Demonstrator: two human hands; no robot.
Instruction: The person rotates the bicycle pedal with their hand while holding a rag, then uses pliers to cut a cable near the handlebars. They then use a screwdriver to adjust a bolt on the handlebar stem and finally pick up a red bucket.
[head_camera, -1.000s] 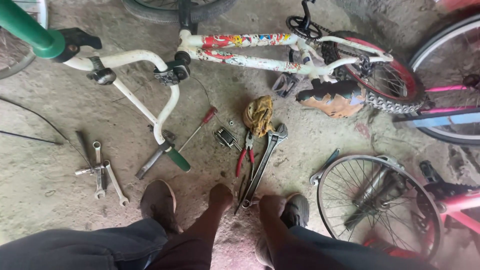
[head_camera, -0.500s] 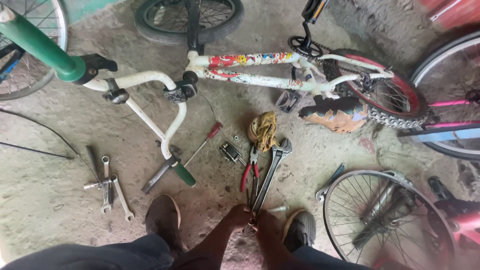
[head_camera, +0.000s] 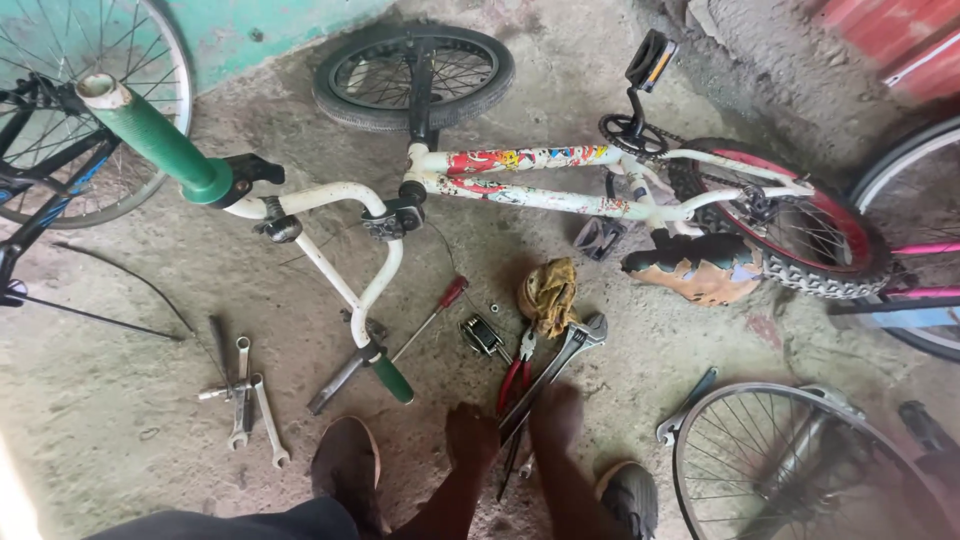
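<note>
Reaching down, the left hand (head_camera: 472, 432) and right hand (head_camera: 556, 415) touch the pipe wrench (head_camera: 555, 372) handle beside red-handled pliers (head_camera: 516, 376). Whether either hand grips it cannot be told.

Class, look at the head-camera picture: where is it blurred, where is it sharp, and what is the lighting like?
Head view: both hands, left hand and right hand, are motion-blurred; the white bicycle frame and red-handled pliers are sharp; light is soft, shadows faint; a washed-out patch sits at the lower left edge.

Left hand (head_camera: 470, 432): reaching down and forward between the knees, back of the hand up, fingers curled low near the ground.
Right hand (head_camera: 556, 415): lowered just beside the left, slightly blurred, fingers pointing forward; grip cannot be told.
Forearms: bare, nearly parallel, rising from the bottom edge.
</note>
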